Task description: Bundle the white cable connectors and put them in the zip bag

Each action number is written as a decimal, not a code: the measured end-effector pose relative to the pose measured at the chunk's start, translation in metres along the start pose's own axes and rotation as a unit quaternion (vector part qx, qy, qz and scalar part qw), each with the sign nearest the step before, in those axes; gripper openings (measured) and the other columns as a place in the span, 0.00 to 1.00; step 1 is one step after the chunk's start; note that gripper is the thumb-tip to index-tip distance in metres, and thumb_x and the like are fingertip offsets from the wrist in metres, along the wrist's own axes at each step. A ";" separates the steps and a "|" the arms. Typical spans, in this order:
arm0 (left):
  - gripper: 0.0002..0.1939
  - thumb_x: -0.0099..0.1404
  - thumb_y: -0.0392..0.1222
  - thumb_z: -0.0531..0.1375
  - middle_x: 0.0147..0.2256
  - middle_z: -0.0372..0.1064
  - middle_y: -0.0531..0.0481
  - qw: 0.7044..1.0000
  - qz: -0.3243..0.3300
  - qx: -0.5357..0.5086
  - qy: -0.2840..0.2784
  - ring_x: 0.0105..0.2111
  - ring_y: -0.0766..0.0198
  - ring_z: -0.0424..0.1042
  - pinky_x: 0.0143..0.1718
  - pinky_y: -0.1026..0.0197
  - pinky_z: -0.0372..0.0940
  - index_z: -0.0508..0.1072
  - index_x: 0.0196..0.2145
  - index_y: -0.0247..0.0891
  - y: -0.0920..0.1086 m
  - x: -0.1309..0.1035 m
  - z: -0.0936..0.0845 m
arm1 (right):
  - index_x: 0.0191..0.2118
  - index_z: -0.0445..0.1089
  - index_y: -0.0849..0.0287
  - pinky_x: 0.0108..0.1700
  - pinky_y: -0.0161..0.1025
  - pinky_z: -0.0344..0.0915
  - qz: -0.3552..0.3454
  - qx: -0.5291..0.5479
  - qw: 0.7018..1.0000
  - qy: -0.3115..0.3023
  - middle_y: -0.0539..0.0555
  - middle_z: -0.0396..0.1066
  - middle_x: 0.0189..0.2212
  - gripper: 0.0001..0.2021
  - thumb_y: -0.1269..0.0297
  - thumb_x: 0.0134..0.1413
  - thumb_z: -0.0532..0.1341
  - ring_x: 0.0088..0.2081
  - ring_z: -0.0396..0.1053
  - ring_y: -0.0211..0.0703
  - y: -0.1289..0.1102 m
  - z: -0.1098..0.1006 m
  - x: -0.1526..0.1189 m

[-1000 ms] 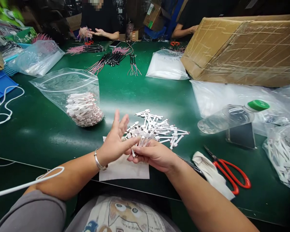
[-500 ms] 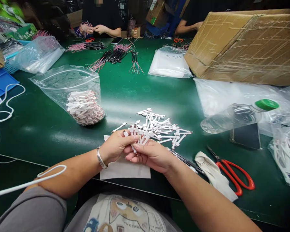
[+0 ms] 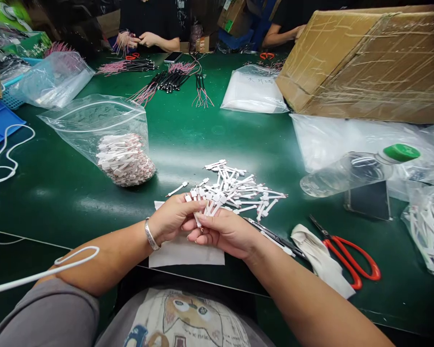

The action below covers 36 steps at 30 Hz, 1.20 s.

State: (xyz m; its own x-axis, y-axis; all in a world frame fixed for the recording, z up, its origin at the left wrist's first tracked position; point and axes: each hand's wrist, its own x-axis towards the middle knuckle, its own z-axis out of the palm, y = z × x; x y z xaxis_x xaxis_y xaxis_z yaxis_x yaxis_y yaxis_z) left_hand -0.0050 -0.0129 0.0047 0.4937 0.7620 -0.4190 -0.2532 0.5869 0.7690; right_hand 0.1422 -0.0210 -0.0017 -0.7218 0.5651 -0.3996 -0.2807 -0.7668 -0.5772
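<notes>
Between my two hands, low in the middle of the head view, is a fanned bunch of short white cables (image 3: 214,201) with square white ends. My left hand (image 3: 171,217) pinches it from the left, thumb on top. From the right, my right hand (image 3: 229,232) grips the same bunch, its fingertips close beneath the left thumb. One cable's thin wire tip sticks down between the hands. Just beyond them lies a loose pile of the same white cables (image 3: 244,188), with a single cable (image 3: 177,188) apart on the left. Under my hands is a white paper sheet (image 3: 188,255).
Right of my hands lie black tweezers (image 3: 275,237), a pale cloth (image 3: 316,260) and red-handled scissors (image 3: 354,260). A water bottle (image 3: 343,176) and large carton (image 3: 361,62) stand beyond. At left is a zip bag of cables (image 3: 125,159). Another person's hands (image 3: 148,39) hold wires opposite.
My hands keep hold of the bunch, and the fingers have shifted only slightly. The whole view has moved a little; the pile looks the same.
</notes>
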 end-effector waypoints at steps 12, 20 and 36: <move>0.14 0.55 0.45 0.61 0.11 0.54 0.59 1.000 -0.004 -0.002 0.003 0.09 0.78 0.49 0.10 0.72 0.43 0.63 0.23 0.33 0.000 0.000 0.000 | 0.36 0.72 0.68 0.30 0.28 0.71 0.004 0.009 1.000 0.002 0.58 0.75 0.32 0.11 0.64 0.48 0.65 0.29 0.74 0.37 0.000 0.001 0.000; 0.14 0.56 0.47 0.60 0.13 0.57 0.59 1.000 0.003 0.023 -0.002 0.09 0.77 0.51 0.10 0.72 0.46 0.63 0.26 0.34 -0.003 0.001 -0.002 | 0.34 0.72 0.68 0.30 0.27 0.70 0.008 -0.009 1.000 0.002 0.58 0.74 0.30 0.11 0.64 0.48 0.65 0.29 0.73 0.35 0.003 -0.002 0.002; 0.15 0.62 0.41 0.54 0.34 0.72 0.40 0.490 0.305 0.810 -0.106 0.39 0.54 0.69 0.49 0.49 0.54 0.66 0.45 0.31 0.018 -0.043 0.008 | 0.20 0.64 0.63 0.14 0.27 0.58 0.088 -0.473 0.872 -0.086 0.50 0.63 0.13 0.27 0.42 0.54 0.50 0.13 0.60 0.29 -0.001 -0.004 -0.010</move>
State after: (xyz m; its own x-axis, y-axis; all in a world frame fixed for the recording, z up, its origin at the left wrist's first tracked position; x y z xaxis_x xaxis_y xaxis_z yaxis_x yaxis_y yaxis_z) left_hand -0.0236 -0.0372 0.0404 0.8560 0.5142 0.0544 0.5001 -0.8500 0.1654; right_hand 0.1519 -0.0247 0.0003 -0.8080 0.3470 -0.4762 0.4338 -0.1965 -0.8793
